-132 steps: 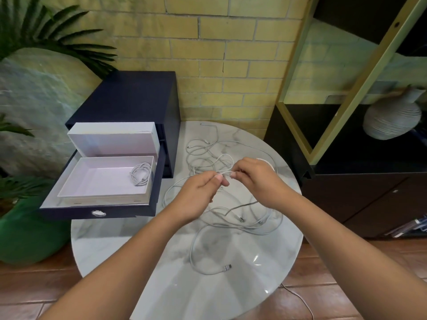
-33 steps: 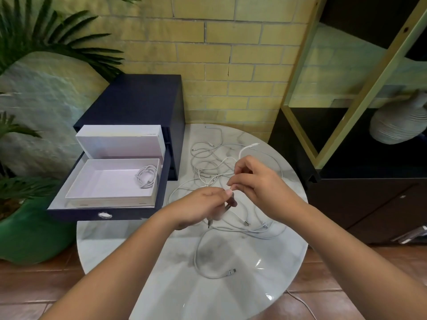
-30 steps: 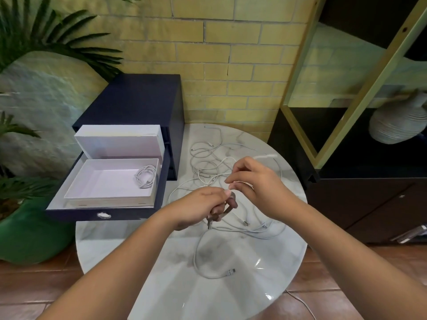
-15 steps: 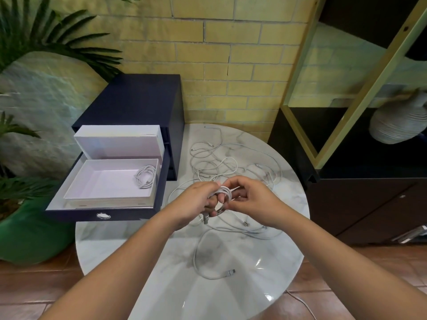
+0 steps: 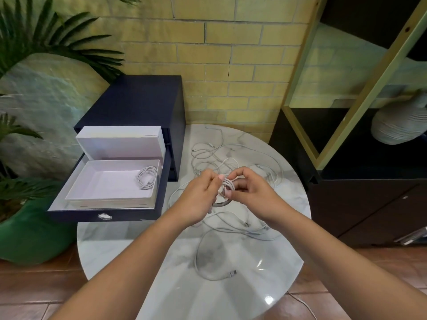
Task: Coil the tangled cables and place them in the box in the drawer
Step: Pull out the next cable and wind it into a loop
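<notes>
From the head view, a small white coil (image 5: pixel 227 184) of thin, pale grey-white cable sits wound in several tight loops, with a darker loop hanging from its underside. It is held up just above the middle of the round marble bench (image 5: pixel 231 301), right between the two hands. The left hand (image 5: pixel 201 197) has its fingers curled and pinches the coil's left side at the fingertips. The right hand (image 5: pixel 251 192) has thumb and forefinger arched over the top and the other fingers tucked under, gripping the coil from the right. Beneath and beyond the hands the tangled cables (image 5: pixel 215 155) sprawl over the bench in loose overlapping loops, and one strand curves toward the near edge and ends in a small metal plug (image 5: pixel 232 273). To the left, well apart from the hands, a dark navy cabinet (image 5: pixel 138 100) has its drawer (image 5: pixel 104 217) pulled out. A shallow white box (image 5: pixel 108 183) lies inside, its lid (image 5: pixel 120 143) standing upright behind it. One coiled cable (image 5: pixel 146 177) lies in the box's far right corner. The tiny marks on the box's front rim are too small to read.
</notes>
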The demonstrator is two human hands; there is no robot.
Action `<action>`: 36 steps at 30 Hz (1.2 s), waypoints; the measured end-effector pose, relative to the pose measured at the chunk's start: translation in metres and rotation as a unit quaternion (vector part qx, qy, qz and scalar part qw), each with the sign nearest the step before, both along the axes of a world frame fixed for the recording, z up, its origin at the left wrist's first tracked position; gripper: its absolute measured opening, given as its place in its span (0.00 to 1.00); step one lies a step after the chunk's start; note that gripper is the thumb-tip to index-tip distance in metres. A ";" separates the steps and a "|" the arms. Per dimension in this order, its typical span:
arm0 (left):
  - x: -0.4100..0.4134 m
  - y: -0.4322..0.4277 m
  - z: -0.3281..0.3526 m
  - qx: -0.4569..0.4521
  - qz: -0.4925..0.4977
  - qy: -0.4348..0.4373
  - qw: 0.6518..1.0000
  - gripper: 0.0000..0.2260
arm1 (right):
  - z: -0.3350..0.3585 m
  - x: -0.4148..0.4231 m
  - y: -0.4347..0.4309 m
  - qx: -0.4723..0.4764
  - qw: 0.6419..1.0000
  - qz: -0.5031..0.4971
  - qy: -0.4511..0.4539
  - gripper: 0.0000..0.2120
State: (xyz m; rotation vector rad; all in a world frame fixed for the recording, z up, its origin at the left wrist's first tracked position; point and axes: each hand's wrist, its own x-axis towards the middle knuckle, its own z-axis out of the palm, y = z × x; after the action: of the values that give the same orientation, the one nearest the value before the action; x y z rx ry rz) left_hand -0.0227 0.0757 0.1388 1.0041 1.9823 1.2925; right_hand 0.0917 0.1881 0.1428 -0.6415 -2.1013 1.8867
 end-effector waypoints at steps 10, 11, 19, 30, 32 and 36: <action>-0.010 -0.012 0.003 -0.029 -0.111 0.007 0.993 0.04 | -0.003 0.011 0.005 -0.228 0.972 0.052 0.000 0.15; -0.008 -0.012 0.004 -0.039 -0.099 0.026 0.994 0.05 | -0.004 0.010 0.004 -0.224 0.974 0.046 0.000 0.14; -0.003 -0.006 -0.007 -0.051 0.029 0.089 0.994 0.10 | 0.000 0.004 -0.013 0.252 0.966 -0.054 -0.026 0.09; 0.005 -0.003 -0.011 -0.032 0.023 0.081 0.996 0.10 | -0.006 0.001 -0.021 0.188 0.980 -0.053 -0.036 0.06; 0.002 -0.004 -0.013 -0.048 0.003 0.132 0.990 0.10 | -0.001 -0.001 -0.021 0.020 0.998 -0.053 -0.028 0.05; -0.002 -0.007 -0.017 -0.054 -0.022 0.162 0.985 0.07 | 0.006 -0.001 -0.017 -0.100 0.993 -0.026 -0.054 0.06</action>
State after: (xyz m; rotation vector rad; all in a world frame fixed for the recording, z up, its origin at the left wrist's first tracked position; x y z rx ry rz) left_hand -0.0244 0.0683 0.1214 1.2622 2.2288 1.0370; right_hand 0.0911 0.1712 0.1484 -0.8504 -1.9503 2.0945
